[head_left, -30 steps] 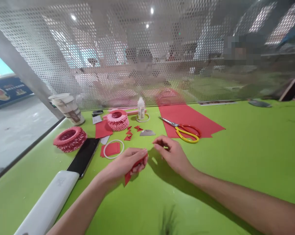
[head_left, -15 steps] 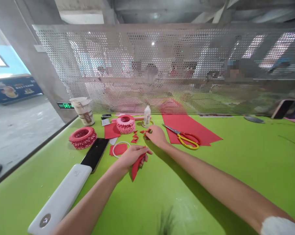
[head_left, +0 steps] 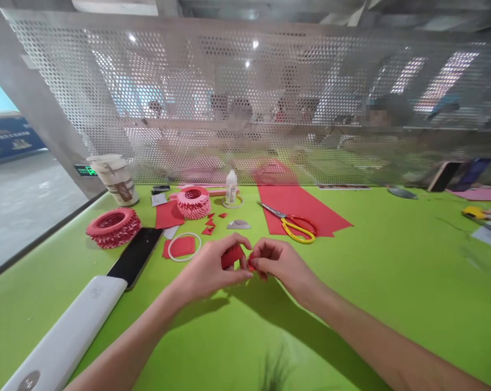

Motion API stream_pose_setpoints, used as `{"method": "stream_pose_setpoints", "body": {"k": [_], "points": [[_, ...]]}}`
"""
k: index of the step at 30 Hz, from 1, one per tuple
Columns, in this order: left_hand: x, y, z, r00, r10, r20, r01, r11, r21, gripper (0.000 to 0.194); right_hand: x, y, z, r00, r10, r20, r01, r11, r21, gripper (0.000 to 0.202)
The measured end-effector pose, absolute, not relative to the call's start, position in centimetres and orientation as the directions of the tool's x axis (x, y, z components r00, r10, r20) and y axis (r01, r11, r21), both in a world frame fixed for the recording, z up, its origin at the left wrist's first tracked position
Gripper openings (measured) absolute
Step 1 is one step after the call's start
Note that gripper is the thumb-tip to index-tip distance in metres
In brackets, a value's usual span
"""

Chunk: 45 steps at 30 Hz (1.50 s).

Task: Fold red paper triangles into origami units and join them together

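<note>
Curled around a folded red paper strip, my left hand is raised over the green table. My right hand pinches a small red paper piece close to the left fingertips. Beyond the hands lie several small red folded triangles and a grey half-round piece. A white ring rests on red paper squares to the left. Behind are a pink folded-paper ring and a white glue bottle.
Red-and-yellow scissors lie on a large red sheet. At left are a red paper ring, a phone, a white device and a paper cup. A perforated screen stands behind, with people beyond.
My right hand has come back from the small triangles to beside my left hand, carrying a small red piece. The left hand has turned with its strip. The view has shifted right.
</note>
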<state>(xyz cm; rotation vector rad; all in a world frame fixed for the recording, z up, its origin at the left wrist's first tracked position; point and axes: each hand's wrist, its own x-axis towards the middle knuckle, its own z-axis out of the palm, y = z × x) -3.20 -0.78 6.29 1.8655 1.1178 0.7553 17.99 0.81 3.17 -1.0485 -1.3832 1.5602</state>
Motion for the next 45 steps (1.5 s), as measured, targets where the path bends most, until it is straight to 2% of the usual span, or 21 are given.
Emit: {"method": "stream_pose_setpoints", "body": {"k": [6,16,18,21,24,28,32,38,41,45], "points": [[-2.9,-1.1,6.1,0.431,0.892,0.137,0.445,-0.342,0.827,0.012,18.2,0.1,3.3,-0.402,0.911,-0.092,-0.045,-0.12,-0.992,0.021],[-2.4,-1.3,5.9,0.35,0.92,0.177,0.49,-0.341,0.802,0.005,18.7,-1.4,2.9,-0.425,0.899,-0.106,-0.038,-0.134,-0.99,0.021],[-2.4,-1.4,5.9,0.355,0.916,0.187,0.508,-0.357,0.784,0.005,18.6,-1.6,2.9,-0.393,0.917,-0.075,-0.003,-0.083,-0.997,0.015],[-2.4,-1.6,5.8,0.363,0.911,0.197,0.53,-0.375,0.761,0.006,18.6,-2.0,3.1,-0.335,0.94,0.062,0.09,0.098,-0.991,0.004],[-2.4,-1.8,5.7,0.378,0.901,0.214,0.526,-0.4,0.751,0.009,18.6,-2.2,3.3,-0.312,0.926,0.211,0.17,0.273,-0.947,0.009],[-2.3,-1.8,5.3,0.416,0.876,0.243,0.517,-0.448,0.729,0.01,18.6,-2.2,3.1,-0.301,0.916,0.263,0.211,0.333,-0.919,0.01],[-2.2,-1.6,5.1,0.426,0.874,0.233,0.531,-0.45,0.718,0.016,18.6,-2.1,2.3,-0.273,0.937,0.218,0.166,0.269,-0.949,0.004],[-1.9,-1.6,5.6,0.366,0.918,0.155,0.508,-0.336,0.793,0.025,18.4,-1.5,1.1,-0.314,0.949,0.025,-0.032,0.016,-0.999,0.03],[-1.4,-1.5,5.1,0.347,0.933,0.095,0.504,-0.272,0.82,0.028,18.3,-1.5,0.4,-0.293,0.956,0.021,-0.061,0.003,-0.998,0.033],[-1.7,-0.8,5.6,0.346,0.938,0.012,0.446,-0.176,0.877,0.025,18.2,-1.2,1.8,-0.198,0.978,0.06,-0.006,0.06,-0.998,0.021]]}}
